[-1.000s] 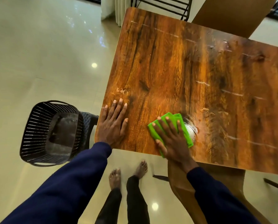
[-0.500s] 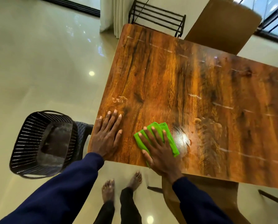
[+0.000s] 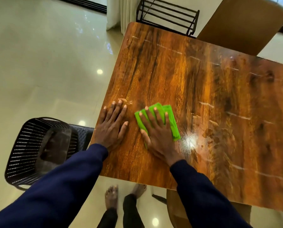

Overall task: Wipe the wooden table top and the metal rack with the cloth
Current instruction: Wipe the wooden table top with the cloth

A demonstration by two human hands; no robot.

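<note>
Green cloth (image 3: pixel 172 127) beneath spread fingers (image 3: pixel 156 116) of right hand (image 3: pixel 158 139)

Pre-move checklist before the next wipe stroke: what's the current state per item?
1. Cloth flat under right hand, fingers straight: ok.
2. Left hand flat on table top, apart from cloth: ok.
3. Table top clean to the right: not ok, white streaks show.
4. Area by left fingertips clean: not ok, a smudge sits there.
5. Metal rack wiped: cannot tell; it stands beyond the table's far end.
</note>
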